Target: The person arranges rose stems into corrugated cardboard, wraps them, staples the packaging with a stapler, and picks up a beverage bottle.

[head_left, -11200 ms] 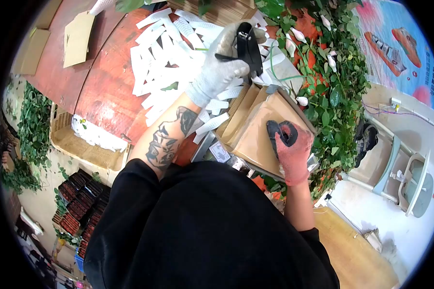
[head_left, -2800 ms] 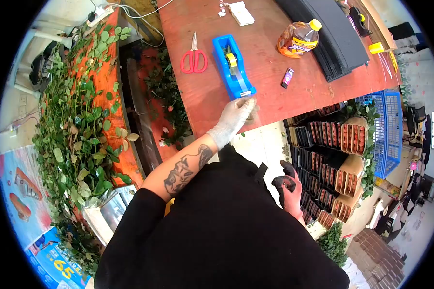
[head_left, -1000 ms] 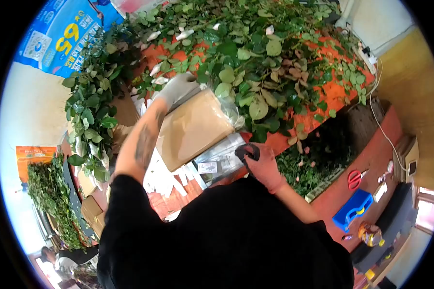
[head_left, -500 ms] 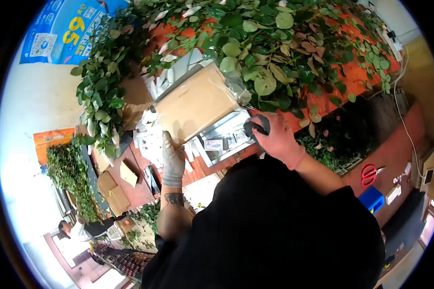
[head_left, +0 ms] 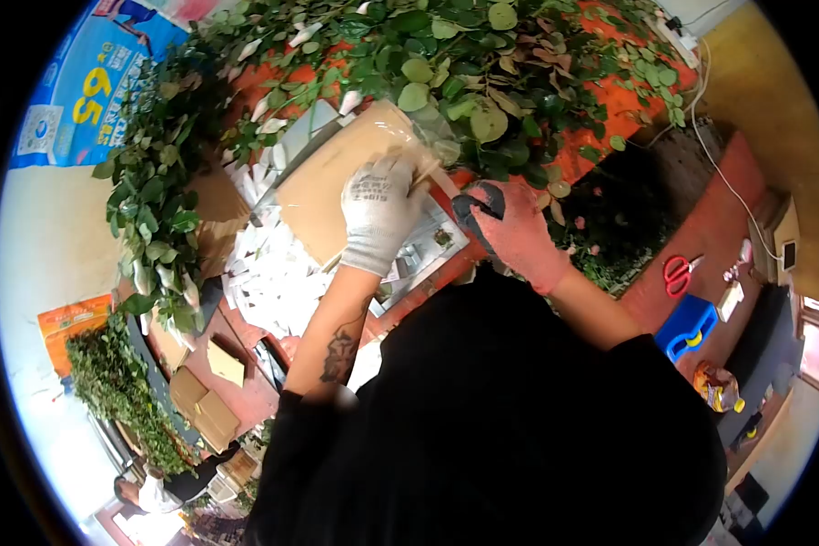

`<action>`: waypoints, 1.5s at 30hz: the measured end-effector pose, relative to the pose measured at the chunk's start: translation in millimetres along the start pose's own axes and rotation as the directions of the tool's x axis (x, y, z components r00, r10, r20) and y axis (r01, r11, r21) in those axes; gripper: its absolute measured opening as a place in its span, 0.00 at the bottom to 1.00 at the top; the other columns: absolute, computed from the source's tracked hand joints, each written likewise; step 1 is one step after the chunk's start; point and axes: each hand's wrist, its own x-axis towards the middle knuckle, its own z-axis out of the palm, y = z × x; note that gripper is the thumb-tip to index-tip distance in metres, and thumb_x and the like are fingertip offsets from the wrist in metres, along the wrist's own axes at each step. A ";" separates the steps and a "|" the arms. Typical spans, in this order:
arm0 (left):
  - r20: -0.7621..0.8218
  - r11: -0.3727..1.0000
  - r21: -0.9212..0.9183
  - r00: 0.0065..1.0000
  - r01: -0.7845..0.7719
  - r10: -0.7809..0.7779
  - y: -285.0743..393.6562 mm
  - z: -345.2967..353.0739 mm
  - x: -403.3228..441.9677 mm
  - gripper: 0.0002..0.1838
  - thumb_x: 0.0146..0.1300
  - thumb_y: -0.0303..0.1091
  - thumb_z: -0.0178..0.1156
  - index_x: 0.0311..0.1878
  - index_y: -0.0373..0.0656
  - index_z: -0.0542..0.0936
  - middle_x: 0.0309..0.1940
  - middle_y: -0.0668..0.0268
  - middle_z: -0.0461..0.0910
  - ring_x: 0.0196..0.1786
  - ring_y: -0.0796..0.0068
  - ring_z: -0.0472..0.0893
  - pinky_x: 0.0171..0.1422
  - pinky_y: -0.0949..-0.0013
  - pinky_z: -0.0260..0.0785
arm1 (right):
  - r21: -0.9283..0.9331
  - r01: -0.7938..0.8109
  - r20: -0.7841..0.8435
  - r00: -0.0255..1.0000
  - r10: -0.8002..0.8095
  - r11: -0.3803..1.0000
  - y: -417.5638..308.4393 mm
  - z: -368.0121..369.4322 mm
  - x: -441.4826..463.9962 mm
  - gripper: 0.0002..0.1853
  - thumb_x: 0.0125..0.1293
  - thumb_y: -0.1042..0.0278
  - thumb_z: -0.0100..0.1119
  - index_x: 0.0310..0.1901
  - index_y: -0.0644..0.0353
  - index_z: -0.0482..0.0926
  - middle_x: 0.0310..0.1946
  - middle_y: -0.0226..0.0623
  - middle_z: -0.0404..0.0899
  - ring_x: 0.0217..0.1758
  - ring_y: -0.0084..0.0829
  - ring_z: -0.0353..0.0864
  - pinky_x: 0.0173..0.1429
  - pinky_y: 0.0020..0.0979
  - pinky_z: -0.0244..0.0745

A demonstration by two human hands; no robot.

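Observation:
My left hand [head_left: 373, 207], in a white knit glove with print on its back, lies over a tan cardboard piece [head_left: 314, 205] with fingers stretched out. The cardboard rests tilted on a shiny framed panel [head_left: 420, 255]. Clear plastic film [head_left: 439, 141] sits at its upper right corner. My right hand [head_left: 520, 232], in a pink-red glove, is curled beside the cardboard's right edge. Black shows around its fingers; whether that is glove coating or a held thing is unclear. A thin pale strip [head_left: 443, 181] runs between the cardboard and this hand.
Leafy rose stems [head_left: 482, 82] cover the red table's far side, with more hanging at left. White paper strips [head_left: 273, 278] lie left of the panel. Red scissors [head_left: 677, 276], a blue tape dispenser [head_left: 685, 326] and a bottle [head_left: 717, 387] are at right. A person [head_left: 159, 491] is at lower left.
My left hand has moved from the cardboard's lower edge up onto its face, fingers now stretched over it. My right hand stays curled near the right edge. The view has shifted slightly.

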 end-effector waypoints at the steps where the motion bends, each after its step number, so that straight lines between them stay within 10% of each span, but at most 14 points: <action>1: 0.043 0.999 -0.036 0.999 0.018 -0.017 -2.1 5.8 2.6 0.13 0.54 0.42 0.61 0.38 0.46 0.80 0.40 0.59 0.79 0.43 0.56 0.78 0.48 0.57 0.70 | -0.006 -0.017 -0.055 0.998 0.017 1.000 2.4 0.9 -6.1 0.11 0.57 0.64 0.61 0.39 0.59 0.80 0.35 0.41 0.81 0.43 0.50 0.77 0.48 0.42 0.72; 3: 0.013 0.988 -0.154 1.000 0.021 -0.019 2.6 2.2 3.3 0.12 0.56 0.41 0.59 0.38 0.45 0.80 0.39 0.57 0.80 0.43 0.54 0.79 0.48 0.55 0.71 | 0.006 0.073 -0.147 0.987 -0.071 0.997 13.0 1.5 -30.4 0.12 0.56 0.64 0.60 0.40 0.61 0.79 0.31 0.41 0.80 0.35 0.44 0.79 0.43 0.39 0.74; 6: 0.022 0.985 -0.166 0.998 0.054 -0.051 -1.6 8.3 4.6 0.11 0.58 0.40 0.58 0.36 0.44 0.81 0.35 0.55 0.80 0.42 0.52 0.79 0.47 0.54 0.70 | 0.580 -0.391 0.320 0.916 0.242 0.715 41.5 -1.8 -49.9 0.12 0.63 0.65 0.56 0.34 0.68 0.76 0.25 0.34 0.75 0.28 0.23 0.74 0.36 0.26 0.70; 9: 0.071 0.983 -0.165 0.995 0.079 -0.068 -1.6 3.9 6.2 0.11 0.58 0.41 0.58 0.35 0.43 0.81 0.35 0.54 0.79 0.42 0.52 0.79 0.47 0.53 0.70 | 0.501 -0.718 0.603 0.690 0.401 0.483 100.2 48.1 -26.0 0.15 0.58 0.64 0.58 0.42 0.66 0.76 0.29 0.35 0.78 0.33 0.29 0.79 0.40 0.29 0.73; 11: 0.061 0.984 -0.164 0.996 0.074 -0.064 -0.4 2.5 6.1 0.12 0.58 0.41 0.58 0.34 0.42 0.81 0.35 0.54 0.79 0.42 0.52 0.79 0.47 0.53 0.70 | 0.275 -0.479 0.342 0.859 0.381 0.834 138.6 88.0 4.6 0.18 0.57 0.63 0.59 0.47 0.64 0.75 0.39 0.37 0.78 0.43 0.30 0.77 0.48 0.30 0.72; 17: 0.044 0.989 -0.132 0.997 0.067 -0.062 -3.5 8.7 11.0 0.11 0.58 0.39 0.57 0.32 0.40 0.80 0.34 0.53 0.79 0.40 0.51 0.79 0.45 0.53 0.71 | 0.503 -0.422 0.207 0.906 0.369 0.754 192.1 161.7 49.0 0.19 0.57 0.64 0.58 0.49 0.60 0.74 0.47 0.42 0.77 0.51 0.38 0.76 0.55 0.34 0.70; 18: -0.035 0.978 -0.209 0.999 -0.027 0.020 -3.7 11.2 10.8 0.10 0.57 0.38 0.57 0.32 0.40 0.80 0.33 0.54 0.79 0.39 0.51 0.79 0.44 0.53 0.71 | -0.193 -0.167 0.359 0.905 0.228 0.967 182.8 151.0 49.2 0.16 0.57 0.66 0.56 0.48 0.58 0.76 0.47 0.45 0.77 0.50 0.42 0.76 0.53 0.37 0.72; 19: -0.117 0.964 -0.253 0.991 -0.086 0.058 -11.0 11.2 2.9 0.10 0.56 0.37 0.56 0.33 0.41 0.81 0.32 0.54 0.80 0.38 0.51 0.79 0.43 0.53 0.71 | -0.684 0.335 0.496 0.865 0.077 0.648 171.9 139.2 47.5 0.15 0.58 0.68 0.54 0.47 0.55 0.77 0.48 0.47 0.77 0.48 0.46 0.76 0.51 0.39 0.73; 20: -0.092 0.981 -0.177 0.994 -0.076 0.060 -14.5 16.6 1.5 0.10 0.55 0.36 0.56 0.30 0.40 0.80 0.28 0.54 0.80 0.33 0.51 0.80 0.39 0.53 0.72 | -0.264 0.041 0.422 0.904 0.077 0.964 121.3 100.8 45.9 0.13 0.60 0.67 0.52 0.46 0.55 0.78 0.48 0.48 0.77 0.48 0.50 0.76 0.51 0.41 0.73; 24: -0.078 0.994 -0.113 0.997 -0.013 0.004 -15.3 6.2 2.8 0.14 0.47 0.34 0.57 0.36 0.36 0.80 0.20 0.59 0.79 0.25 0.59 0.81 0.27 0.59 0.72 | -0.687 0.289 0.469 0.877 0.103 0.667 157.2 109.2 58.2 0.15 0.69 0.61 0.45 0.52 0.53 0.76 0.52 0.42 0.77 0.53 0.44 0.76 0.55 0.41 0.73; 28: -0.429 0.962 -0.248 0.903 -0.114 -0.003 -7.3 -20.0 -37.3 0.22 0.52 0.38 0.59 0.49 0.36 0.76 0.32 0.61 0.81 0.33 0.61 0.81 0.40 0.58 0.72 | -0.102 -0.096 0.209 0.971 0.115 0.990 193.8 99.9 44.3 0.23 0.66 0.58 0.53 0.60 0.59 0.70 0.53 0.44 0.77 0.53 0.41 0.78 0.57 0.35 0.73; 31: -0.665 0.825 -0.441 0.746 -0.355 -0.034 -28.8 -34.9 -90.9 0.16 0.50 0.36 0.65 0.44 0.44 0.80 0.38 0.62 0.80 0.40 0.60 0.79 0.46 0.59 0.71 | -0.597 0.466 0.112 0.854 -0.507 0.653 164.0 88.0 29.2 0.28 0.63 0.60 0.58 0.62 0.64 0.67 0.54 0.45 0.77 0.52 0.37 0.79 0.58 0.31 0.70; 33: -0.503 0.646 -0.710 0.844 -0.280 -0.187 -34.0 -49.4 -130.8 0.12 0.53 0.33 0.64 0.41 0.42 0.81 0.37 0.59 0.80 0.42 0.57 0.80 0.48 0.58 0.72 | 0.117 -0.284 0.238 0.938 0.251 0.952 155.7 59.7 -15.8 0.26 0.61 0.64 0.59 0.61 0.64 0.70 0.54 0.43 0.78 0.53 0.35 0.78 0.58 0.31 0.70; 45: -0.088 0.274 -0.952 0.981 -0.133 0.171 -21.9 -27.5 -127.4 0.23 0.66 0.49 0.55 0.36 0.33 0.78 0.33 0.53 0.79 0.35 0.63 0.78 0.40 0.66 0.71 | -0.080 -0.206 -0.065 0.978 0.201 0.975 50.1 49.3 -108.9 0.19 0.55 0.63 0.61 0.49 0.57 0.76 0.47 0.41 0.77 0.50 0.44 0.77 0.53 0.39 0.72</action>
